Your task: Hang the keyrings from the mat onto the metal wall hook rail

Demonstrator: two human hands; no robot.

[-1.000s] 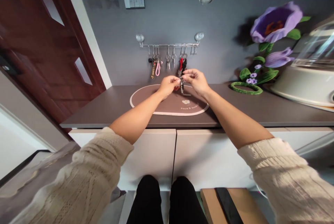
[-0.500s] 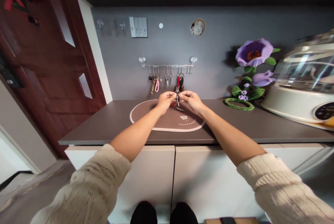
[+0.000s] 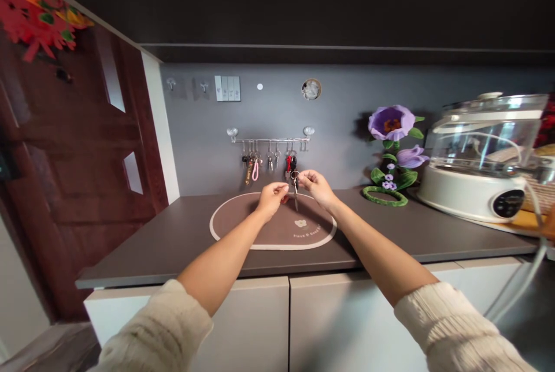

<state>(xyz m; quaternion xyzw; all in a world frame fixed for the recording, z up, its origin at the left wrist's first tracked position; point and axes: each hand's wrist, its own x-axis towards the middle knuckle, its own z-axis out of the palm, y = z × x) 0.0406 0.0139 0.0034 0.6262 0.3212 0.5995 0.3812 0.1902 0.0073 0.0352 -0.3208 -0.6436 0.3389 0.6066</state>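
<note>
My right hand pinches the rim of a metal key ring, from which keys hang down above the mat. To its left, my left hand is closed with thumb and fingertips together, apart from the ring; whether it holds something small I cannot make out. A small red thing shows just below the left fingertips, partly hidden. Behind the hands a clear hook rail on the grey wall carries several key bunches, including a pink strap and a red tag.
A brown oval mat lies on the dark counter. Purple artificial flowers and a white appliance with a clear top stand at the right. A dark shelf overhangs the counter; a red-brown door is on the left.
My left hand has come away from the key ring, down and to the left. The right hand keeps the ring with its keys. The view has tilted upward.
</note>
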